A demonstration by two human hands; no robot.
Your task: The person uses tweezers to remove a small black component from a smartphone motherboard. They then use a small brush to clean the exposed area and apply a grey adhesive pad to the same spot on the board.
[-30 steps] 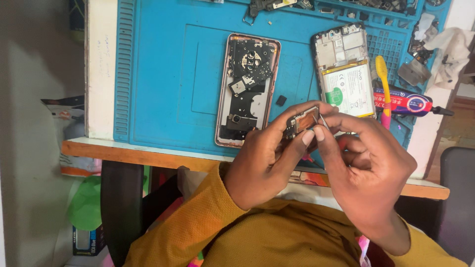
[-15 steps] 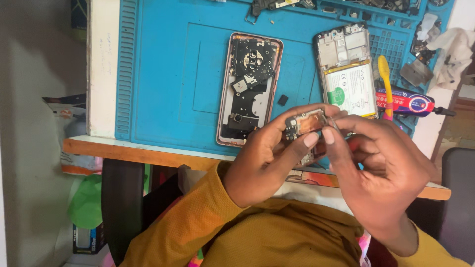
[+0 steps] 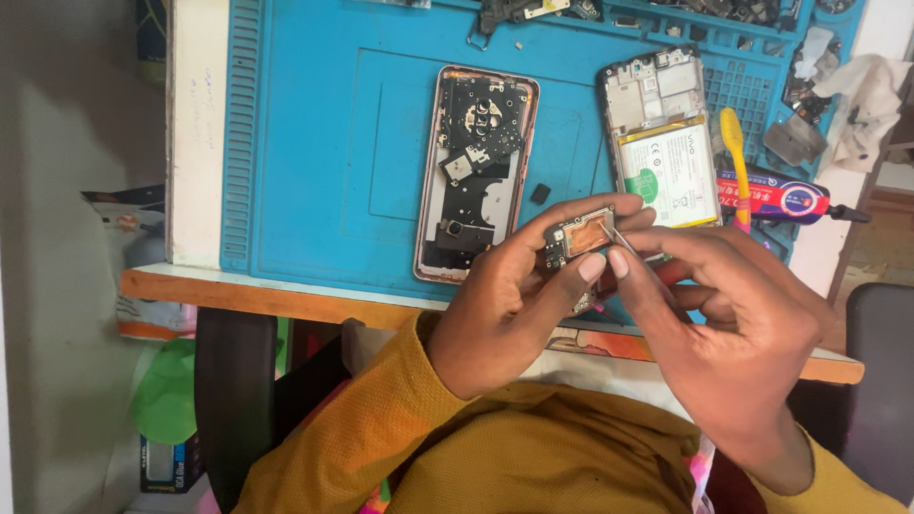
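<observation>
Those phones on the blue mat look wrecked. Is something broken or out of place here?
They lie opened, not visibly smashed: one phone frame shows bare metal plates, another phone its battery. A small black piece lies loose between them. The left hand holds a circuit board.

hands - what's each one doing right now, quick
Left hand: closed on a small circuit board, held above the desk edge.
Right hand: pinching thin tweezers, tip at the board.
</observation>
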